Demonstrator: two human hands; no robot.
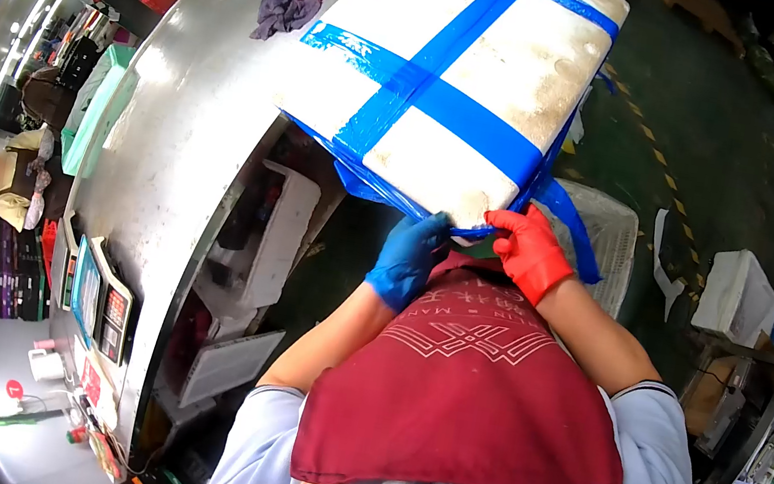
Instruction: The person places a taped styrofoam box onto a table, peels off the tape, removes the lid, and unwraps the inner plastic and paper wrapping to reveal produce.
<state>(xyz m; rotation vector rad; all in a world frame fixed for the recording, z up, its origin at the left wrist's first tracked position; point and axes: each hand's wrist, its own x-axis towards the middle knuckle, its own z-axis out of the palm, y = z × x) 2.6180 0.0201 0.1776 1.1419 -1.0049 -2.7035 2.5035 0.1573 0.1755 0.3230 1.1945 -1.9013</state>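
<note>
A white foam box (496, 67) wrapped in crossing bands of blue tape (471, 126) sits tilted in view, its near corner toward my body. My left hand (409, 258), in a blue glove, is closed at the near edge, fingertips pinching the tape there. At the same corner, just to the right, my right hand (529, 252) in a red glove pinches the taped edge between thumb and fingers. A loose strip of blue tape hangs beside my right hand. The undersides of both grips are hidden.
A metal table (175, 107) runs along the left, with a crumpled purple cloth (289, 10) and a calculator (112, 320) on it. A white crate (604, 216) stands behind my right hand. Another foam box (739, 296) is at the right. A person (18, 173) is far left.
</note>
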